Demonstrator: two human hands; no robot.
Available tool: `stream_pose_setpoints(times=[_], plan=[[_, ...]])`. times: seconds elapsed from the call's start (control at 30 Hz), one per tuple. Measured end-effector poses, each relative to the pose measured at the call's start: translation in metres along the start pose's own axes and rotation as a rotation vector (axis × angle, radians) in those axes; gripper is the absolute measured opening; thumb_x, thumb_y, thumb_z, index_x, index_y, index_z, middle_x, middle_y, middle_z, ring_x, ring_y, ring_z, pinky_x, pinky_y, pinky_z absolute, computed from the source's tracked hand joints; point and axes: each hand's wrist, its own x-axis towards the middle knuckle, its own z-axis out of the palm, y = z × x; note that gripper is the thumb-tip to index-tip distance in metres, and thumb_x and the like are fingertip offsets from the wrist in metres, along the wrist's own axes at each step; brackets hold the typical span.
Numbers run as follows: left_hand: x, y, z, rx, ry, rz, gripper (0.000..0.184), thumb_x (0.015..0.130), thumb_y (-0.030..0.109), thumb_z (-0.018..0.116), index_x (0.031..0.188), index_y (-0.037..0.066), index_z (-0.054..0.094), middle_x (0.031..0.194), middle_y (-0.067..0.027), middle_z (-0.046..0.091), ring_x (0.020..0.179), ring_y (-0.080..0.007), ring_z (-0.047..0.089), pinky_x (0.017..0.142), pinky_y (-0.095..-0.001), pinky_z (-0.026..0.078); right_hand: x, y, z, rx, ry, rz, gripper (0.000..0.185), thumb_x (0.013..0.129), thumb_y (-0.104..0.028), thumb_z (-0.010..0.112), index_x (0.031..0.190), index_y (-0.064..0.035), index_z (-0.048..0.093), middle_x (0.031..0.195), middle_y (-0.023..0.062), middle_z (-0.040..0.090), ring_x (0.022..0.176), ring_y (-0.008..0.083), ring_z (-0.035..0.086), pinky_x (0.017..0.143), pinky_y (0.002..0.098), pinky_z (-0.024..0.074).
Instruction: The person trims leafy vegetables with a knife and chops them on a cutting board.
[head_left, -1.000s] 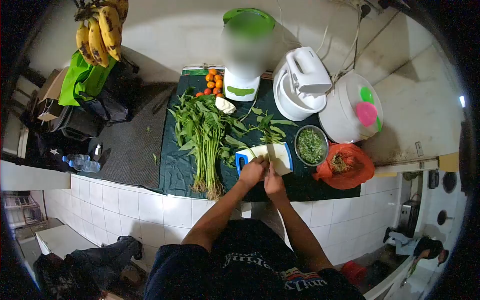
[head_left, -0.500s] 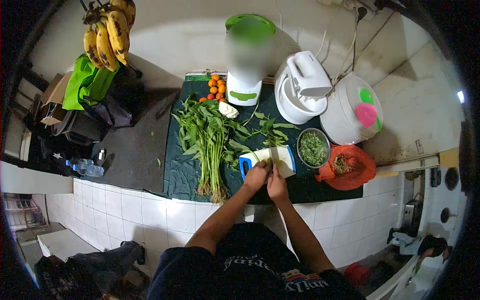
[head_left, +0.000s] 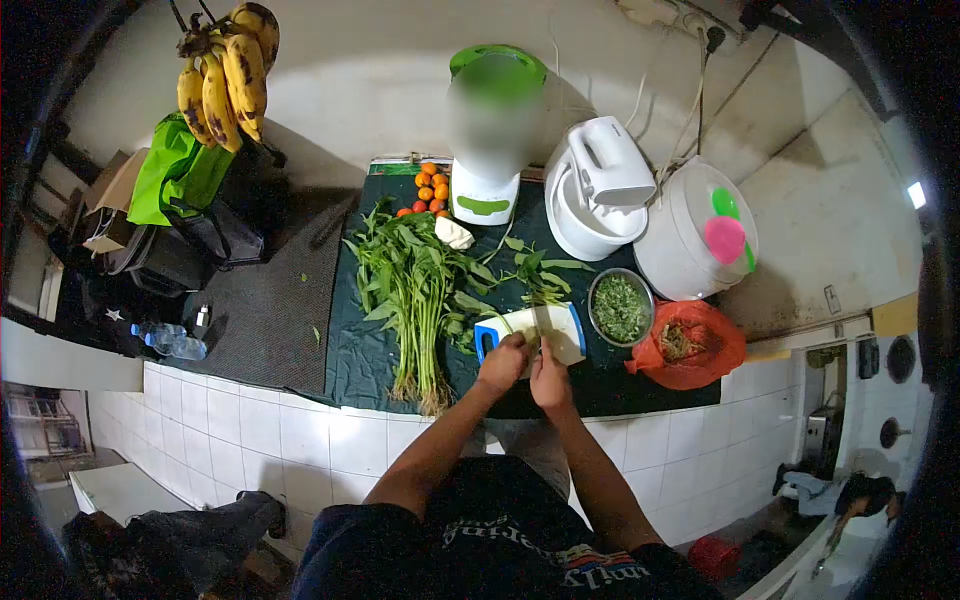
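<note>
Both hands work over a white cutting board with blue ends [head_left: 568,348]. My right hand [head_left: 550,379] is closed round a knife [head_left: 543,343], whose blade points away from me. Beside it my left hand [head_left: 503,364] is curled closed on green stems, mostly hidden under the fingers; their leaves [head_left: 541,272] spread past the board's far edge. Left of the board lies a large bunch of leafy greens [head_left: 412,280], roots towards me. To the right stands a metal bowl [head_left: 621,307] of chopped greens, touching or close to an orange-red plastic bag [head_left: 700,350] with trimmings inside.
Behind the board are small orange fruits [head_left: 425,187], a white lump [head_left: 454,233], a white-green appliance [head_left: 484,190], a stand mixer [head_left: 612,175] and a round white container [head_left: 685,240]. Bananas [head_left: 222,85] hang at upper left. Another person's legs [head_left: 215,525] show at lower left.
The view has shifted slightly, so the table things sit a little lower. Both hands stay together at the board, the right still on the knife, the left still on the stems.
</note>
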Motion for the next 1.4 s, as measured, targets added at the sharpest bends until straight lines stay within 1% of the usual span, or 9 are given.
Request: stream_pose_setpoints(times=[0.37,0.57,0.77,0.8,0.93,1.07,1.13,1.33,1.4], plan=[[0.003,-0.002,-0.001,0.016,-0.017,0.031,0.027,0.082,0.008,0.059,0.107,0.003,0.066,0.110,-0.0137,0.060,0.109,-0.0350,0.060,0.086,-0.0433,0.055,-0.016,-0.026,-0.010,0.064,-0.041,0.126,0.061,0.093,-0.011,0.051,0.150,-0.0026,0.030,0.092,0.0304,0.064,0.084,0.0475,0.063,0.074,0.0552,0.0510],[0.002,-0.012,0.005,0.000,-0.126,0.003,0.033,0.085,0.012,0.058,0.116,0.010,0.068,0.131,-0.0158,0.057,0.122,-0.0349,0.055,0.098,-0.0414,0.051,-0.011,-0.015,-0.002,-0.043,-0.058,0.111,0.065,0.093,-0.010,0.053,0.151,-0.0013,0.028,0.092,0.0293,0.065,0.083,0.0461,0.064,0.072,0.0524,0.0517],[0.006,0.005,-0.019,-0.035,-0.201,-0.056,0.036,0.086,0.011,0.056,0.120,0.008,0.066,0.129,-0.0168,0.060,0.117,-0.0367,0.059,0.097,-0.0414,0.051,-0.023,-0.011,0.009,-0.055,0.075,-0.026,0.059,0.094,-0.010,0.050,0.149,0.0000,0.031,0.098,0.0310,0.066,0.086,0.0466,0.064,0.075,0.0552,0.0513],[0.004,0.002,-0.014,0.003,0.054,0.086,0.029,0.083,0.008,0.058,0.111,0.007,0.066,0.109,-0.0114,0.061,0.105,-0.0330,0.062,0.084,-0.0411,0.056,-0.013,-0.012,0.010,-0.066,0.062,-0.021,0.059,0.095,-0.010,0.049,0.150,0.0001,0.030,0.099,0.0314,0.065,0.086,0.0466,0.064,0.074,0.0553,0.0512],[0.008,-0.008,0.001,0.020,-0.066,0.023,0.027,0.082,0.007,0.058,0.107,0.006,0.067,0.108,-0.0119,0.062,0.103,-0.0328,0.063,0.083,-0.0414,0.056,0.006,-0.026,-0.014,-0.046,-0.188,0.197,0.059,0.097,-0.012,0.047,0.151,-0.0012,0.028,0.100,0.0321,0.064,0.086,0.0469,0.064,0.072,0.0550,0.0511],[0.008,-0.012,0.009,0.009,-0.048,-0.004,0.027,0.084,0.009,0.057,0.108,0.005,0.067,0.113,-0.0148,0.062,0.105,-0.0346,0.063,0.086,-0.0420,0.056,-0.018,-0.031,-0.017,-0.055,-0.202,0.222,0.059,0.098,-0.014,0.047,0.152,-0.0032,0.027,0.098,0.0328,0.064,0.085,0.0471,0.064,0.072,0.0543,0.0509],[0.016,-0.007,-0.001,0.007,-0.088,-0.013,0.030,0.086,0.011,0.057,0.114,0.005,0.066,0.119,-0.0171,0.062,0.107,-0.0367,0.062,0.090,-0.0427,0.054,-0.021,-0.020,-0.004,0.042,0.039,0.027,0.054,0.100,-0.016,0.047,0.151,-0.0064,0.032,0.098,0.0319,0.064,0.086,0.0492,0.063,0.076,0.0532,0.0503],[0.011,-0.005,-0.001,-0.045,-0.041,-0.050,0.028,0.092,0.019,0.053,0.114,0.008,0.066,0.116,-0.0148,0.063,0.105,-0.0365,0.062,0.088,-0.0452,0.055,0.010,-0.016,-0.007,0.031,-0.087,0.099,0.056,0.099,-0.014,0.049,0.150,-0.0020,0.032,0.096,0.0311,0.065,0.086,0.0496,0.062,0.077,0.0522,0.0503],[0.009,-0.006,-0.002,-0.038,-0.027,-0.069,0.024,0.083,0.013,0.060,0.105,0.012,0.070,0.110,-0.0087,0.062,0.106,-0.0304,0.064,0.081,-0.0406,0.058,0.007,-0.021,-0.010,0.041,-0.087,0.118,0.056,0.098,-0.013,0.049,0.150,-0.0015,0.031,0.095,0.0306,0.065,0.085,0.0495,0.062,0.076,0.0525,0.0498]])
